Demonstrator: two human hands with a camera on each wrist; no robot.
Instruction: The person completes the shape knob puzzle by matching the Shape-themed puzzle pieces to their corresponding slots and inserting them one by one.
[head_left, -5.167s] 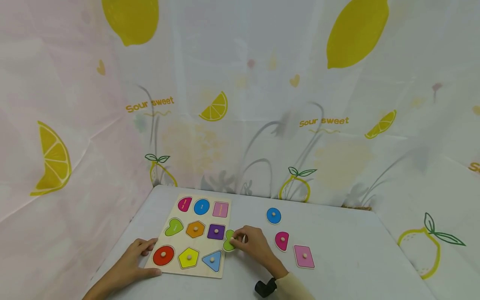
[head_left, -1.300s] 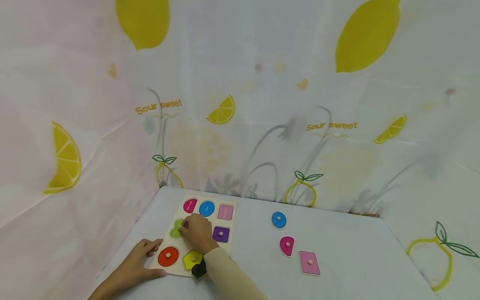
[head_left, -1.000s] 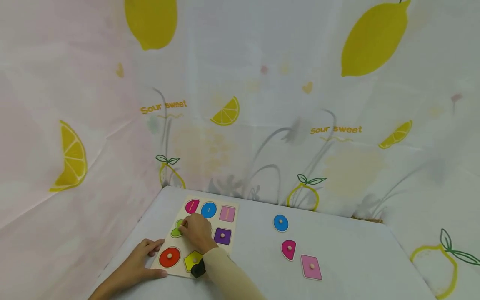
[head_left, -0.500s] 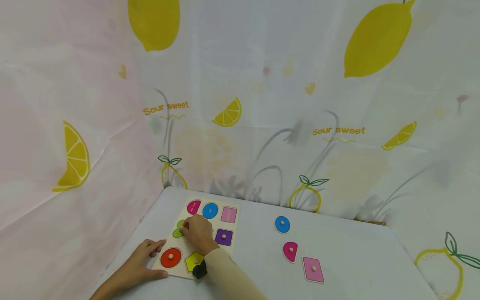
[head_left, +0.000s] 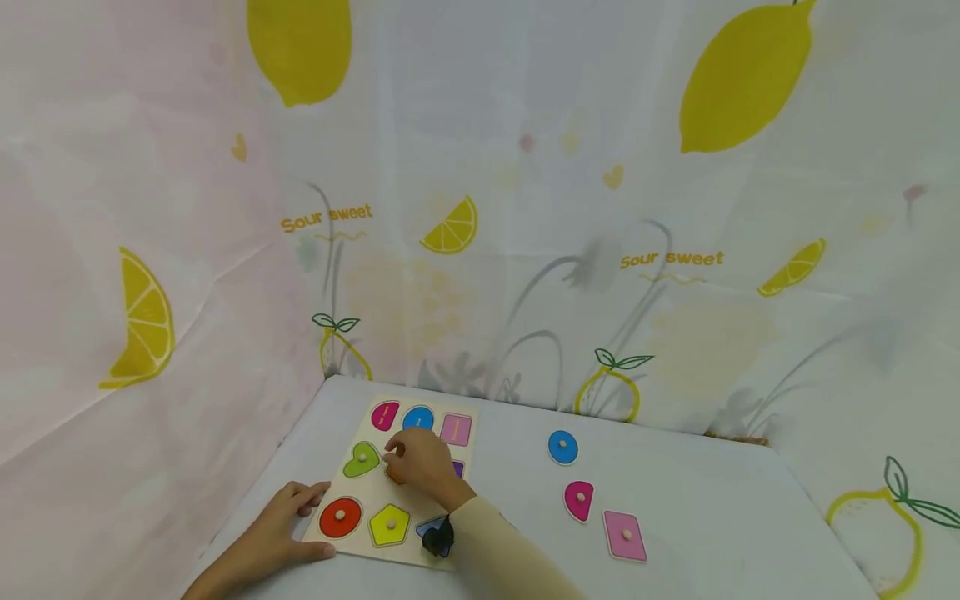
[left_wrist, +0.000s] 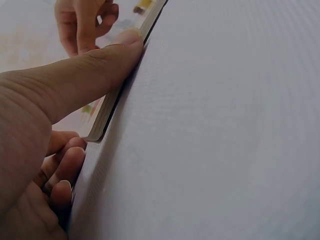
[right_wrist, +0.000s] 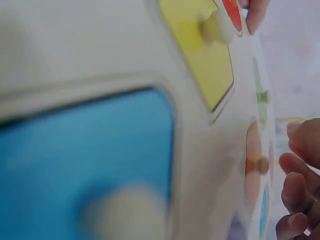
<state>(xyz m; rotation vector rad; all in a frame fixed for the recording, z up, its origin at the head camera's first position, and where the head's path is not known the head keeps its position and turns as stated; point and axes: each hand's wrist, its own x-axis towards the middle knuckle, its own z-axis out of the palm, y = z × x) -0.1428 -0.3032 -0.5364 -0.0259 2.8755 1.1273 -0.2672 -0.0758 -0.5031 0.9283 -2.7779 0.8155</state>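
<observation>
One corner of the puzzle board (head_left: pixel 367 492) (bd), near-L, is in your L hand (head_left: pixel 279 521): thumb on bd's near edge, fingers curled at its L edge. Near row of bd, L to R: red circle (head_left: pixel 341 518), yellow pentagon (head_left: pixel 389 527), blue triangle (right_wrist: pixel 90 142), all seated, knobs up; black wrist cam (head_left: pixel 437 540) partly covers triangle in head view. R of bd, on white tabletop (head_left: pixel 697 500): pink rect. piece (head_left: pixel 619 546), then, a bit farther, magenta half-circle (head_left: pixel 575 507). Mid row of bd: green heart (head_left: pixel 356 463) seated at L, just clear of your R hand (head_left: pixel 423 467), which is over orange hexagon (right_wrist: pixel 253 145), fingers loosely bent, tips apart, pinching nothing. Purple square (head_left: pixel 458 469) at R, partly behind hand. Farther out R of bd: blue disc (head_left: pixel 557 452). Far row of bd: magenta recess (head_left: pixel 385 416), blue recess (head_left: pixel 417 418), pink recess (head_left: pixel 457 429). Beyond bd: lemon-print backdrop (head_left: pixel 525 317).
</observation>
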